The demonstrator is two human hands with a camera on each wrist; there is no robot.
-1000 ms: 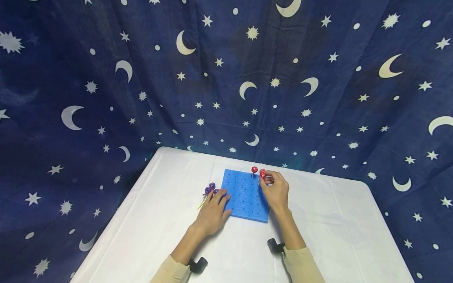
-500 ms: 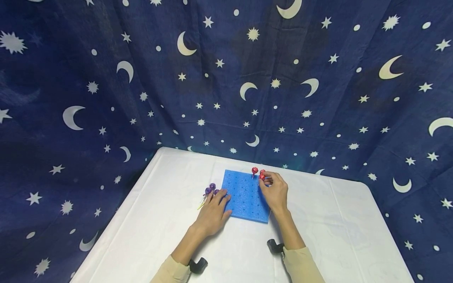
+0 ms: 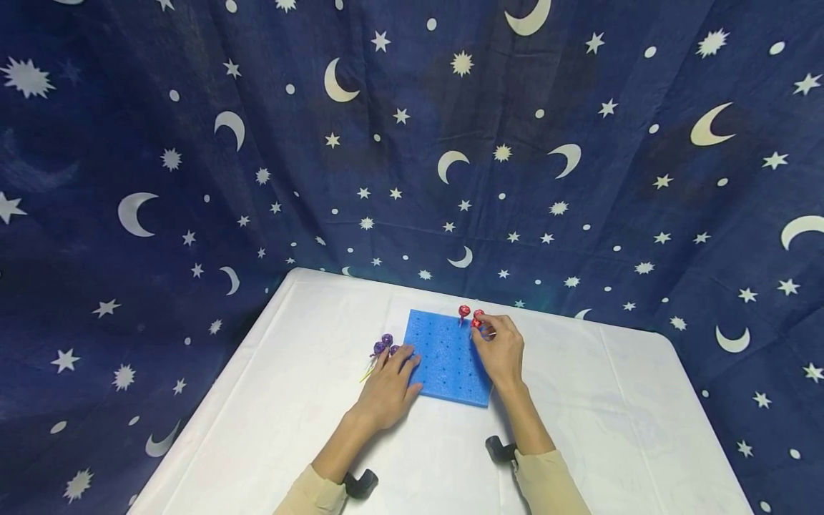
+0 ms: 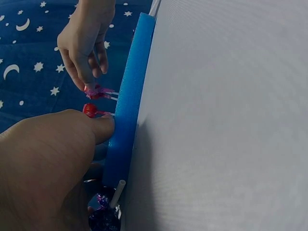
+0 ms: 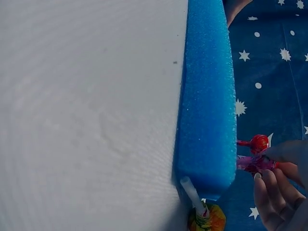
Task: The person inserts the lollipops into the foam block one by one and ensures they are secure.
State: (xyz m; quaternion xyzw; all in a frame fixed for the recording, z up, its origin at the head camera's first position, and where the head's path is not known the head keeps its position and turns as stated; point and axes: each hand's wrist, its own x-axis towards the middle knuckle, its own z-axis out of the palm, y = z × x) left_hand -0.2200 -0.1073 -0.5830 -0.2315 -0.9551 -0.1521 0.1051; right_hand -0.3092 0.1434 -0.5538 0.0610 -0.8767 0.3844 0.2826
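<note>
A blue foam board [image 3: 444,361] dotted with small holes lies on the table. My right hand [image 3: 501,350] pinches a red lollipop [image 3: 476,323] at the board's far right corner; its stick meets the foam. Two more red lollipops stand upright close by, one [image 3: 464,311] to the left and one [image 3: 478,313] just behind. My left hand [image 3: 386,392] rests with spread fingers on the board's left edge. Beside those fingers lie several purple lollipops [image 3: 379,347], partly covered. The right wrist view shows the pinched lollipop's pinkish wrapper [image 5: 255,163] between thumb and fingers.
An orange and yellow wrapped lollipop [image 5: 209,219] lies by the board's right side, hidden from the head view by the right hand. White cloth covers the table [image 3: 599,400]. A dark blue curtain [image 3: 386,164] with moons and stars hangs behind.
My right hand has lowered very slightly with the red lollipop it pinches. The left hand stays in place on the board. The head view has shifted a little.
</note>
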